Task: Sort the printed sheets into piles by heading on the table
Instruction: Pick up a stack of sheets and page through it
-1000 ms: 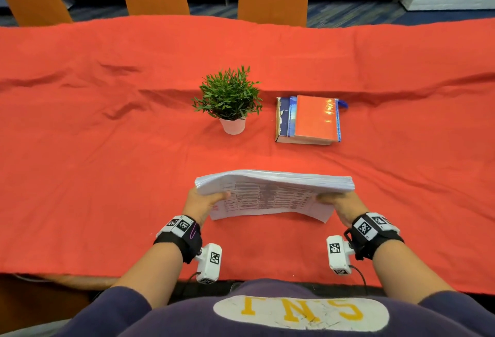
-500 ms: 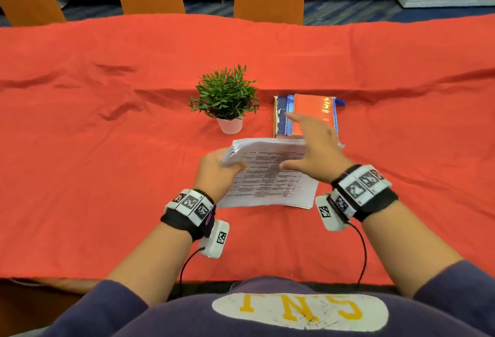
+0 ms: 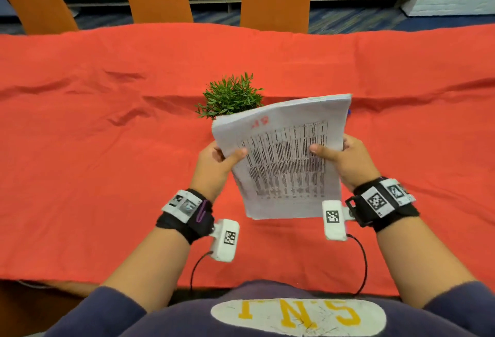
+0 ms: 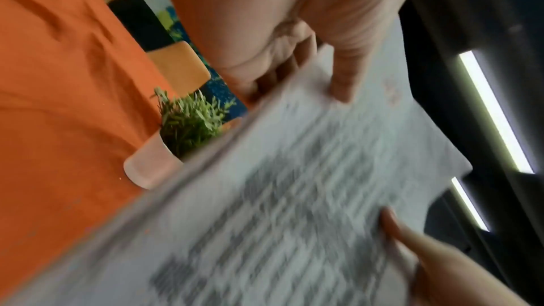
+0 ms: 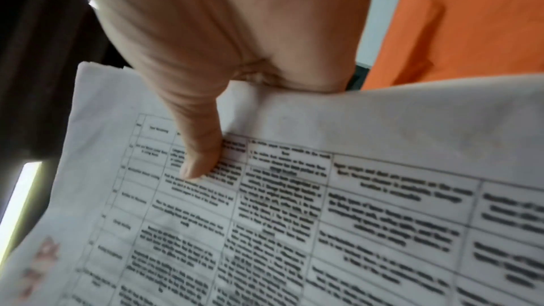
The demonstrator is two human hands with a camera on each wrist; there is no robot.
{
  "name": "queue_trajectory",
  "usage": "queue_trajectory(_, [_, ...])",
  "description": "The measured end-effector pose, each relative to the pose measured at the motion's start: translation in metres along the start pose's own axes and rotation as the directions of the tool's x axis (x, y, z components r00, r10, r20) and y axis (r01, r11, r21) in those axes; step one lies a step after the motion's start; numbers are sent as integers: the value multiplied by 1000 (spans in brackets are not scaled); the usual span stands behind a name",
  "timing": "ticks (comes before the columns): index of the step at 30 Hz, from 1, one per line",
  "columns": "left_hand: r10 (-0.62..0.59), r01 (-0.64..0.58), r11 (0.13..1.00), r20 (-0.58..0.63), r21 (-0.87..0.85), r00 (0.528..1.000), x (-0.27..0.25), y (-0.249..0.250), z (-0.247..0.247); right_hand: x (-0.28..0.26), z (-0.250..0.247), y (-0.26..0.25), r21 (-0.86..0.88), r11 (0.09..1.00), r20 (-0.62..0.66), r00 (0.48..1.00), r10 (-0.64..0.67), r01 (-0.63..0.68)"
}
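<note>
Stack of sheets (image 3: 284,160) held up off the table (image 3: 80,149), tilted toward me. My left hand (image 3: 214,168) and right hand (image 3: 348,162) each pinch a side edge, thumbs on the printed face. Judged: thick, floppy, and the sheets slide apart easily; peel the top one by a corner.

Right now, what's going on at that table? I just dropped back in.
A person is holding the whole stack of printed sheets up off the red tablecloth, gripped on both sides: left hand at the left edge, right hand at the right edge, thumbs on the top page. That page shows a printed table with a red mark near its top. No sorted piles lie on the cloth yet. A small potted plant stands just behind the stack.
</note>
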State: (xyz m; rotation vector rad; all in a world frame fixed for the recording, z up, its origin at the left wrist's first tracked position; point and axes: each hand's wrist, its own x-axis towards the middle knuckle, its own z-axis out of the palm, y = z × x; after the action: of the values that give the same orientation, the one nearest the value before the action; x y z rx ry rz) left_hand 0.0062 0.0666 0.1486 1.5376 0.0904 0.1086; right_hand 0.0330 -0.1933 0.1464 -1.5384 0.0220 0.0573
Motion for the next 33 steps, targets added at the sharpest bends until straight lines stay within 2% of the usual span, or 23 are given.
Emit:
queue_trajectory(4, [37,-44,998,-126,-54,991,-9,-9,27,-6,15,17,131,990,-89,995,-33,44])
queue_trajectory(7, [75,-87,994,-161,-67,984,-11,-10,27,-13,20,30,180,982,-111,993,-33,53])
queue_trajectory(11, [-18,10,998,-118,-66,993,-17,-34,24,-20,26,59,169,985,-106,993,41,-23])
queue_trajectory(15, [-105,96,993,-126,-72,986,-16,-47,24,-14,30,75,135,983,-127,982,143,-126])
queue_trajectory(20, [-115,101,989,-131,-109,985,-7,-42,22,-7,37,74,170,979,-163,977,139,-111])
queue_trajectory(24, [-152,141,984,-100,-110,983,-5,-52,14,-11,27,84,149,977,-105,980,168,-151])
queue_trajectory(31, [-141,130,983,-73,-129,987,0,-53,20,-14,31,83,131,983,-139,980,144,-126])
queue_trajectory(33, [-155,146,982,-72,-122,985,-1,-58,17,-18,30,88,133,979,-125,977,170,-153])
